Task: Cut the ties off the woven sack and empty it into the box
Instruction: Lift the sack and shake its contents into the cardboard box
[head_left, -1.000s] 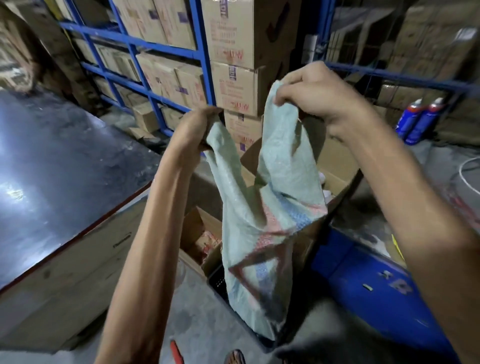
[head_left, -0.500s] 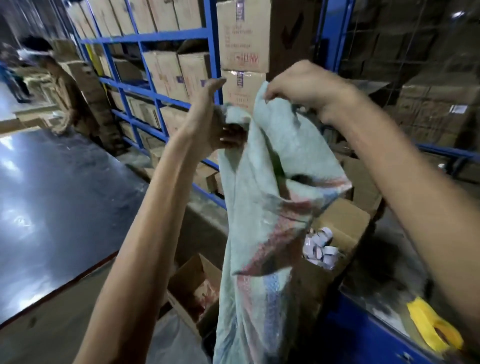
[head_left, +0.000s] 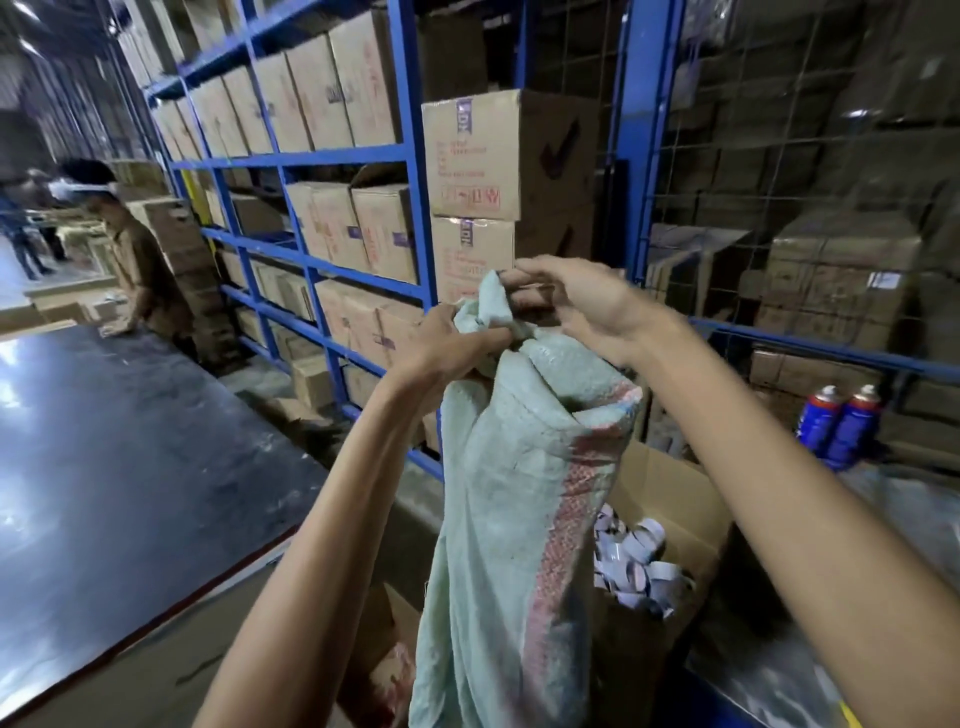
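Note:
A pale green woven sack (head_left: 511, 499) with a red printed stripe hangs limp in front of me. My left hand (head_left: 447, 343) and my right hand (head_left: 582, 301) both pinch its bunched top, close together at chest height. Behind and right of the sack stands an open cardboard box (head_left: 670, 488). Inside it lie several small white-and-blue rolls (head_left: 636, 558). The sack's lower end hangs in front of the box and hides its left side.
A dark glossy table (head_left: 119, 457) spreads to the left. Blue shelving (head_left: 337, 156) full of cartons stands behind. A smaller open box (head_left: 384, 660) sits low by the sack. Two blue spray cans (head_left: 836, 426) stand at right. A person (head_left: 140, 265) leans on the table's far end.
My hands have come closer together and gathered the sack's top into a bunch. My view has tilted upward, and the sack hangs lower in front of the box.

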